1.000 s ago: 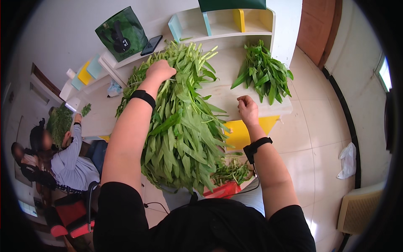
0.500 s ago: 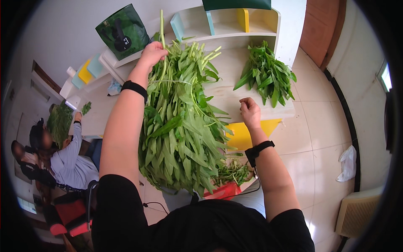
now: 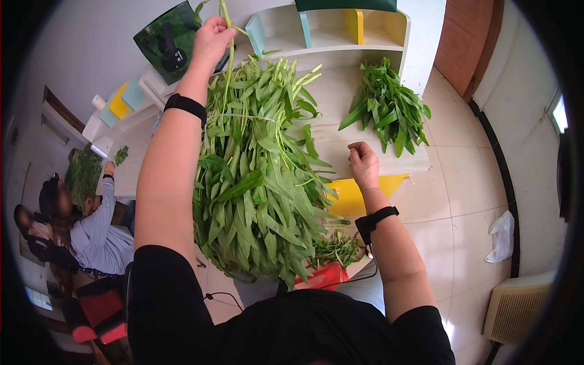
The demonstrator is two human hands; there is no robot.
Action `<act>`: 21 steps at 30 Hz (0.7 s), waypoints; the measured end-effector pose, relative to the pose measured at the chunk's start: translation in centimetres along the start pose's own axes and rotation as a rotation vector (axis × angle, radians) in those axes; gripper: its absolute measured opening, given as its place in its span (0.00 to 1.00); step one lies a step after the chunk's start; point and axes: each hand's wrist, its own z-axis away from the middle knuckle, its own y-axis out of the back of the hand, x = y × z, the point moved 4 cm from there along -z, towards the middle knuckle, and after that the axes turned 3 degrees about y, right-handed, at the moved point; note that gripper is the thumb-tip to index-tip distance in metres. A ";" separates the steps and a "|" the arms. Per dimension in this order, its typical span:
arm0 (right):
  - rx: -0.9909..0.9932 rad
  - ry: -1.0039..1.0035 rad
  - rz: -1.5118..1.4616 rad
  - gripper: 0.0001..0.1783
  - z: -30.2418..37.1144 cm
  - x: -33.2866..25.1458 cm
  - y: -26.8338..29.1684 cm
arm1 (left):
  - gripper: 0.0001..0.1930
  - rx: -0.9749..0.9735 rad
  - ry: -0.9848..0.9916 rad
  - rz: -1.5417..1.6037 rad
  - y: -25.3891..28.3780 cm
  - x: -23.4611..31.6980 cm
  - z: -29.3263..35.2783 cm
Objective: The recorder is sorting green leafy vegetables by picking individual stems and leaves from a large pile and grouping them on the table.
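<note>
Leafy green bundle (image 3: 258, 182): long stems, broad leaves, heaped on pale table (image 3: 389, 164). Left hand (image 3: 211, 38) pinches single stem (image 3: 226, 24). Right hand (image 3: 364, 163) fisted, grip contents indeterminate. Tiled floor (image 3: 462, 201).

left hand (image 3: 212, 38) raised higher, pulling one green stalk (image 3: 229, 55) up from the pile (image 3: 258, 176)

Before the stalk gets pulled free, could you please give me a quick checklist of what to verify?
1. Left hand grips the stalk: ok.
2. Right hand rests closed at the edge of the white table, holding nothing visible: ok.
3. Stalk clear of the big pile of greens: not ok, its lower end is still in it.
4. Small heap of greens lies apart from the pile: ok.
5. Whether the pile will shift: cannot tell.
</note>
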 end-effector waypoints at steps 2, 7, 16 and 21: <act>-0.001 -0.005 -0.006 0.06 0.0 0.0 0.0 | 0.10 0.057 -0.107 0.057 -0.2 1.8 -0.3; 0.000 -0.028 -0.018 0.07 0.1 0.2 0.2 | 0.09 0.017 -0.240 0.087 -1.8 8.0 -2.5; -0.022 0.038 -0.034 0.07 0.1 0.4 -0.4 | 0.06 -0.110 -0.361 0.362 -3.8 22.1 4.6; -0.141 -0.263 -0.376 0.07 0.5 -0.5 2.2 | 0.12 -0.378 -0.348 0.486 -7.6 22.8 12.4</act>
